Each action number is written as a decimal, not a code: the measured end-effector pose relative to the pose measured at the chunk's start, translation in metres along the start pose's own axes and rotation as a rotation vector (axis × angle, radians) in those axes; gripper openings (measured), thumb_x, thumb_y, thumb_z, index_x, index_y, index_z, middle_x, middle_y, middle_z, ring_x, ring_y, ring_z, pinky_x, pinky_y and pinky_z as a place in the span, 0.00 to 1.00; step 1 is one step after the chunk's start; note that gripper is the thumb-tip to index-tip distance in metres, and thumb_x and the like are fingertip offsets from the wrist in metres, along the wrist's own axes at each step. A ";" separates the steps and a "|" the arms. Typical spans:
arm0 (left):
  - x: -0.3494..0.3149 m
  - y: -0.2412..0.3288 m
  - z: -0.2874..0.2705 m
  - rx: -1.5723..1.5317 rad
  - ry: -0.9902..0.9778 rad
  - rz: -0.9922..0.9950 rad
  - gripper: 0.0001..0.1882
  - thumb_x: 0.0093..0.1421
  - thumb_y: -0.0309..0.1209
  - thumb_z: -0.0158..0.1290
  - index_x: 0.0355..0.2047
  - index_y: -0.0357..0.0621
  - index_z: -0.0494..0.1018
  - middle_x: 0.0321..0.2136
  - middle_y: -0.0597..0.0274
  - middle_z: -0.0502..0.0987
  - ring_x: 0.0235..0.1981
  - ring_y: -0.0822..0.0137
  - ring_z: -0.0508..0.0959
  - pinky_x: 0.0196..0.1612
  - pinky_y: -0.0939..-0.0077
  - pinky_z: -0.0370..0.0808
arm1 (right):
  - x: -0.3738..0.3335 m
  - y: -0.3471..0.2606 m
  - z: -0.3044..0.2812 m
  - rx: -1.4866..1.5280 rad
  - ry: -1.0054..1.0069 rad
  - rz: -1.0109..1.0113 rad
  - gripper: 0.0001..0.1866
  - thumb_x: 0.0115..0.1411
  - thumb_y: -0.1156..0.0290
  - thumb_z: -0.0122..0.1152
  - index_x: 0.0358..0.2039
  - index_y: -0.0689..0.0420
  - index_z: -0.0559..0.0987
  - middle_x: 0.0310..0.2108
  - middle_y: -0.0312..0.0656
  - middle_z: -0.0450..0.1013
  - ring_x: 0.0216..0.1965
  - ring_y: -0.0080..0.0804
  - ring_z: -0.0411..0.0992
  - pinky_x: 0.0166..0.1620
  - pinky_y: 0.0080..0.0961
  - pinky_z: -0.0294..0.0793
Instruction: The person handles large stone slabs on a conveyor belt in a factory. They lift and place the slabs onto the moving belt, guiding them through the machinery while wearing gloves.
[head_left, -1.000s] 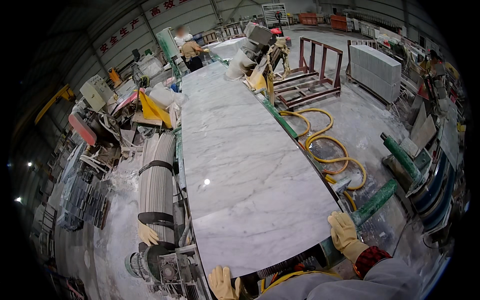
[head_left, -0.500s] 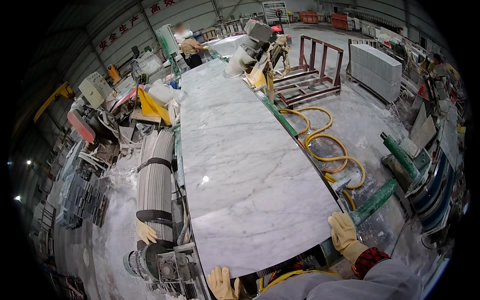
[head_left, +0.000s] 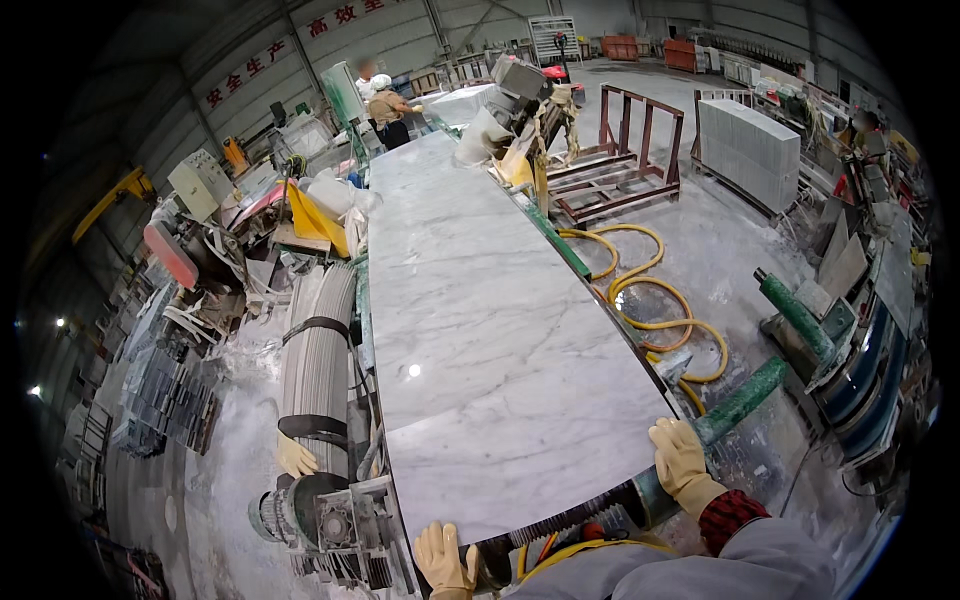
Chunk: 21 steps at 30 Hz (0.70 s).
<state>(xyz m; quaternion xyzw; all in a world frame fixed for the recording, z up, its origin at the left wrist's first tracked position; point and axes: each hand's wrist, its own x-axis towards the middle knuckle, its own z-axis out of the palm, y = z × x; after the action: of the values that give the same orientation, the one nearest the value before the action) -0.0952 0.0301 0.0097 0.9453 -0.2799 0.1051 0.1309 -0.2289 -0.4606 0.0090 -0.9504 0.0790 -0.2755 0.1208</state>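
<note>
A long white marble slab (head_left: 500,350) with grey veins lies flat on a machine bed, running away from me. My left hand (head_left: 445,562), in a cream rubber glove, is at the slab's near left corner with its fingers stretched forward. At the near right corner is my right hand (head_left: 686,464), in a matching glove, fingers laid along the edge and holding nothing. Between my hands a dark ribbed belt (head_left: 600,506) shows below the slab's near edge. Another cream glove (head_left: 296,456), with no arm visible, rests against a ribbed grey roll (head_left: 318,370) at left.
A motor (head_left: 270,515) sits by the bed's near left. Right of the bed are a green roller (head_left: 742,402), a looped yellow hose (head_left: 690,325) and a rusty metal rack (head_left: 640,150). A person (head_left: 388,110) in a white cap stands beyond the slab's far end.
The slab has shifted slightly away from me, baring more of the ribbed belt at its near edge. Both hands remain at its near corners. The person at the far end shows more fully.
</note>
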 end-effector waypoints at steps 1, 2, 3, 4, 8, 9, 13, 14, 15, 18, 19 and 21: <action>-0.003 -0.003 0.001 0.000 0.006 -0.004 0.36 0.63 0.47 0.63 0.65 0.37 0.72 0.66 0.31 0.70 0.68 0.31 0.68 0.74 0.34 0.57 | 0.001 -0.002 0.000 0.003 0.009 -0.012 0.23 0.63 0.72 0.61 0.59 0.59 0.78 0.61 0.57 0.75 0.63 0.63 0.71 0.69 0.56 0.69; -0.001 -0.004 0.004 -0.005 0.011 0.004 0.36 0.63 0.47 0.63 0.65 0.37 0.72 0.66 0.32 0.70 0.68 0.32 0.67 0.75 0.34 0.57 | 0.001 -0.003 -0.003 -0.003 0.023 -0.015 0.22 0.63 0.72 0.62 0.58 0.59 0.79 0.61 0.57 0.75 0.63 0.63 0.71 0.69 0.56 0.69; 0.000 -0.005 0.007 -0.004 0.011 0.010 0.36 0.63 0.47 0.63 0.65 0.38 0.72 0.66 0.32 0.70 0.68 0.32 0.67 0.75 0.35 0.57 | 0.000 -0.003 -0.005 -0.017 0.044 -0.028 0.21 0.63 0.73 0.62 0.58 0.59 0.79 0.60 0.56 0.75 0.62 0.63 0.71 0.68 0.55 0.70; 0.001 -0.006 0.009 -0.004 0.011 0.016 0.36 0.63 0.47 0.63 0.66 0.38 0.72 0.67 0.33 0.70 0.69 0.32 0.66 0.75 0.35 0.57 | -0.001 -0.003 -0.006 -0.031 0.065 -0.040 0.21 0.63 0.73 0.62 0.57 0.60 0.79 0.59 0.56 0.75 0.61 0.62 0.72 0.66 0.55 0.70; -0.008 -0.010 0.020 0.026 0.048 0.007 0.36 0.64 0.47 0.64 0.67 0.39 0.72 0.68 0.35 0.69 0.70 0.32 0.65 0.76 0.35 0.56 | 0.006 -0.013 -0.017 0.001 0.099 -0.060 0.18 0.63 0.76 0.61 0.54 0.62 0.79 0.55 0.55 0.76 0.56 0.60 0.73 0.62 0.55 0.71; -0.010 -0.010 0.019 0.019 0.049 0.007 0.36 0.64 0.47 0.64 0.67 0.39 0.72 0.68 0.35 0.69 0.71 0.32 0.65 0.76 0.35 0.56 | 0.008 -0.016 -0.018 0.020 0.110 -0.061 0.18 0.62 0.76 0.61 0.54 0.61 0.79 0.54 0.54 0.76 0.54 0.60 0.73 0.60 0.55 0.71; 0.002 -0.002 0.004 -0.102 -0.030 0.036 0.34 0.64 0.44 0.64 0.66 0.40 0.73 0.68 0.34 0.69 0.70 0.32 0.66 0.76 0.35 0.56 | -0.001 -0.020 -0.022 -0.046 0.129 -0.007 0.18 0.60 0.75 0.62 0.52 0.61 0.78 0.51 0.53 0.75 0.50 0.59 0.72 0.57 0.54 0.70; -0.002 -0.004 -0.006 -0.132 -0.061 0.013 0.33 0.64 0.43 0.64 0.66 0.40 0.73 0.68 0.34 0.70 0.70 0.32 0.66 0.76 0.35 0.57 | 0.001 -0.026 -0.016 -0.065 0.122 -0.009 0.18 0.60 0.75 0.62 0.52 0.61 0.78 0.50 0.53 0.75 0.50 0.59 0.71 0.56 0.54 0.70; -0.009 -0.014 -0.006 -0.149 -0.018 0.023 0.32 0.65 0.41 0.63 0.65 0.40 0.74 0.68 0.34 0.71 0.70 0.32 0.67 0.76 0.36 0.57 | 0.003 -0.033 -0.013 -0.062 0.152 -0.031 0.19 0.59 0.75 0.62 0.51 0.61 0.78 0.50 0.53 0.74 0.49 0.58 0.71 0.56 0.54 0.69; -0.002 -0.035 0.006 -0.154 0.029 0.090 0.25 0.66 0.35 0.60 0.62 0.39 0.76 0.63 0.36 0.75 0.65 0.33 0.72 0.71 0.40 0.64 | -0.003 -0.045 -0.025 -0.028 0.100 0.044 0.18 0.59 0.74 0.62 0.50 0.61 0.77 0.48 0.52 0.72 0.48 0.57 0.69 0.54 0.53 0.68; -0.002 -0.037 -0.004 -0.150 0.030 0.082 0.25 0.66 0.36 0.60 0.61 0.39 0.76 0.61 0.37 0.75 0.63 0.34 0.72 0.68 0.40 0.65 | -0.001 -0.053 -0.022 -0.005 0.112 0.024 0.18 0.59 0.74 0.61 0.50 0.60 0.77 0.47 0.52 0.72 0.48 0.57 0.69 0.53 0.53 0.67; 0.025 -0.032 -0.010 -0.187 0.018 0.132 0.24 0.67 0.38 0.59 0.59 0.40 0.75 0.58 0.38 0.74 0.58 0.36 0.72 0.62 0.40 0.66 | -0.007 -0.059 -0.030 -0.020 0.149 0.034 0.17 0.58 0.74 0.61 0.49 0.60 0.76 0.45 0.51 0.71 0.47 0.57 0.68 0.53 0.53 0.67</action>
<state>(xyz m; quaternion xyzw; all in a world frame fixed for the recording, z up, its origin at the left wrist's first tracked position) -0.0577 0.0467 0.0200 0.9074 -0.3490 0.0956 0.2137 -0.2463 -0.4082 0.0462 -0.9269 0.1066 -0.3427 0.1098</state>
